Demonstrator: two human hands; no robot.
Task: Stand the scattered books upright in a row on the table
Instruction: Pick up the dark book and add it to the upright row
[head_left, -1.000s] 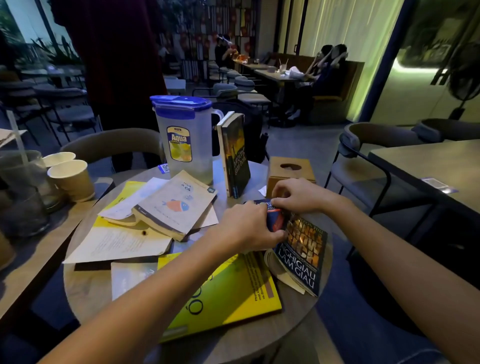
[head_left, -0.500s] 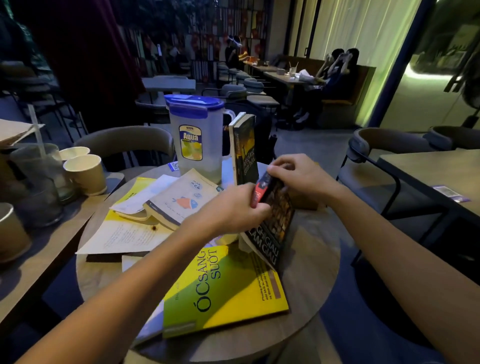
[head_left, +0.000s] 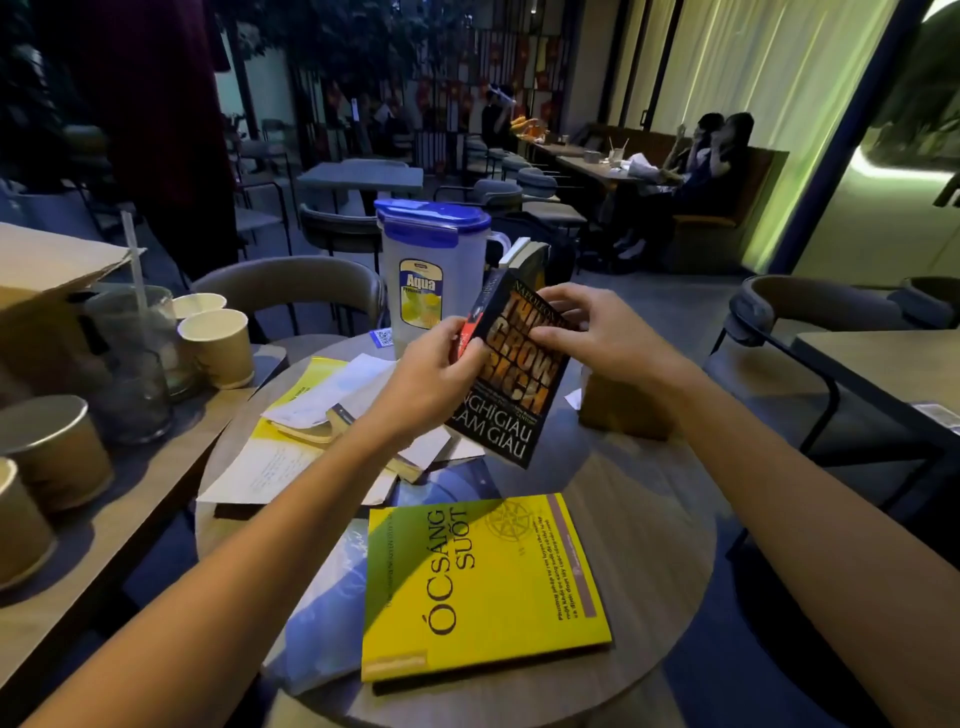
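The jug (head_left: 431, 283) hides its contents. Left hand (head_left: 431, 382) and right hand (head_left: 597, 338) hold the black book (head_left: 519, 387) tilted above the table (head_left: 634, 519), fingers clamped on its edges.

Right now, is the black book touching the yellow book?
Apart. Head view: a strip of bare table shows between the held black book and the flat yellow book.

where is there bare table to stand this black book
Bare round table lies on the right, between the yellow book and the brown box. The left half is crowded with loose papers, up to the pitcher.
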